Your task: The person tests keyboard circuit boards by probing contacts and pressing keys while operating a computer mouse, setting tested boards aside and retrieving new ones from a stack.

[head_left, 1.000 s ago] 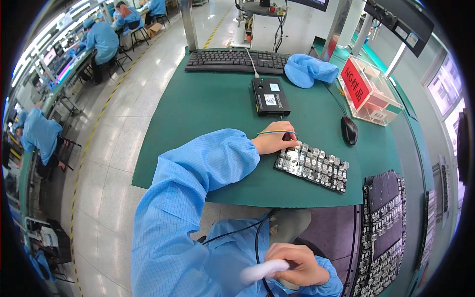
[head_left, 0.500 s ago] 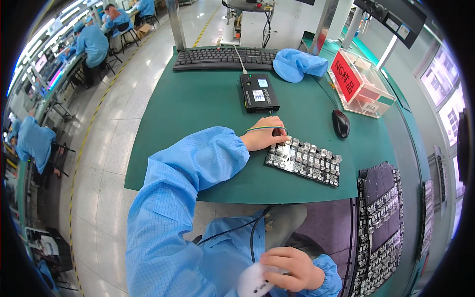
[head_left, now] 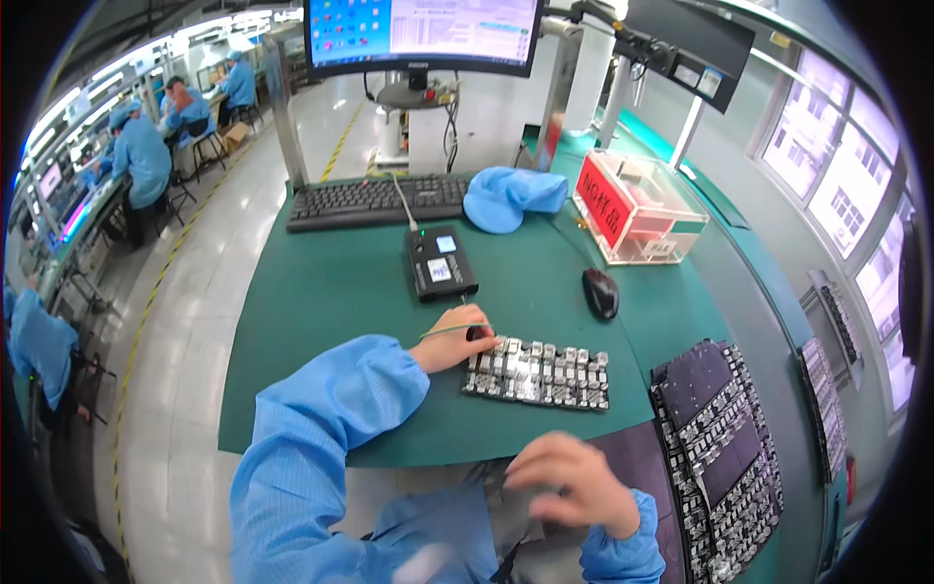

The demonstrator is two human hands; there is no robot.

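My left hand (head_left: 455, 341) is closed at the far left corner of a keyboard circuit board (head_left: 537, 375) set with rows of clear and white key switches. Its fingers press together around something small and dark that they mostly hide. A thin cord leads from the near end of a black box (head_left: 440, 265) toward this hand. A green band circles the left wrist. Off the desk's near edge, my right hand (head_left: 569, 482) hovers with fingers apart, somewhat blurred, holding nothing visible. Below it, a blurred whitish thing (head_left: 428, 563) shows over my lap.
Behind the board lie a black keyboard (head_left: 375, 202), a blue cap (head_left: 511, 198) and a black mouse (head_left: 600, 294). A clear box with a red label (head_left: 642, 209) stands far right. More switch boards (head_left: 725, 457) lie stacked at right. A monitor (head_left: 423, 34) rises behind.
My right hand has risen from my lap toward the desk edge, away from the white rounded thing. The view has tilted up, bringing the monitor in. The left hand stays at the board's corner.
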